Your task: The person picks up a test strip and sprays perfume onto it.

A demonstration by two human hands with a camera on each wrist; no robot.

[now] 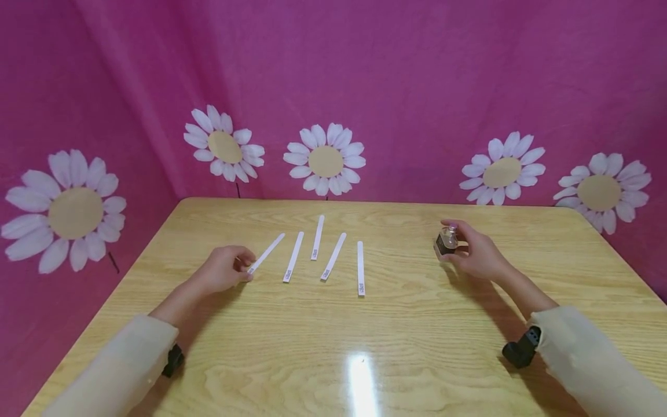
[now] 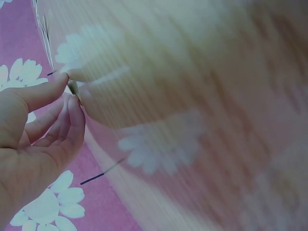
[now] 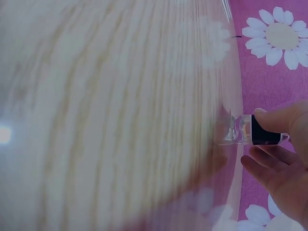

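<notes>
A white paper test strip (image 1: 270,251) lies slanted at the left end of a loose row, with small print at its near end. My left hand (image 1: 225,269) pinches that printed end between thumb and fingertips. In the left wrist view the left hand (image 2: 45,125) hides most of the strip. On the right, my right hand (image 1: 478,252) grips a small glass perfume bottle (image 1: 446,241) with a dark label and a pinkish cap. The right wrist view shows the thumb of the right hand (image 3: 281,159) along the bottle (image 3: 264,130), its clear base at the table.
Several more white strips (image 1: 294,257) lie fanned on the wooden table (image 1: 292,347), between the two hands. Behind the table and along its left side hangs a magenta cloth (image 1: 396,104) with large white daisies. A bright reflection shows near the front.
</notes>
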